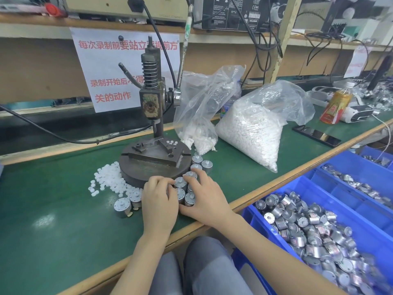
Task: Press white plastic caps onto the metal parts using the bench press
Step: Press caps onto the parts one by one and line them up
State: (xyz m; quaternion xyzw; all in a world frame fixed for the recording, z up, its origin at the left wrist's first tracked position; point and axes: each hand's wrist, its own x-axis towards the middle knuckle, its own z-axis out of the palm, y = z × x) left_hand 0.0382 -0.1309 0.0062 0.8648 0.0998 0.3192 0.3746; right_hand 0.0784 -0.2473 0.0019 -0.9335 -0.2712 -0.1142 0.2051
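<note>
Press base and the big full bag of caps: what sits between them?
In the head view, a smaller opened bag of caps, plus a few upright metal parts beside the base.

Head view, down, close over bench (53,220)

This is a factory assembly station. A long bench (42,231) with a green mat carries a hand press (152,99), bags of white caps (251,133) and blue bins (374,211) heaped with metal motors (297,226). Power units (234,13) and cables crowd the shelf (42,20) above, beside a printed notice (102,67).
</note>
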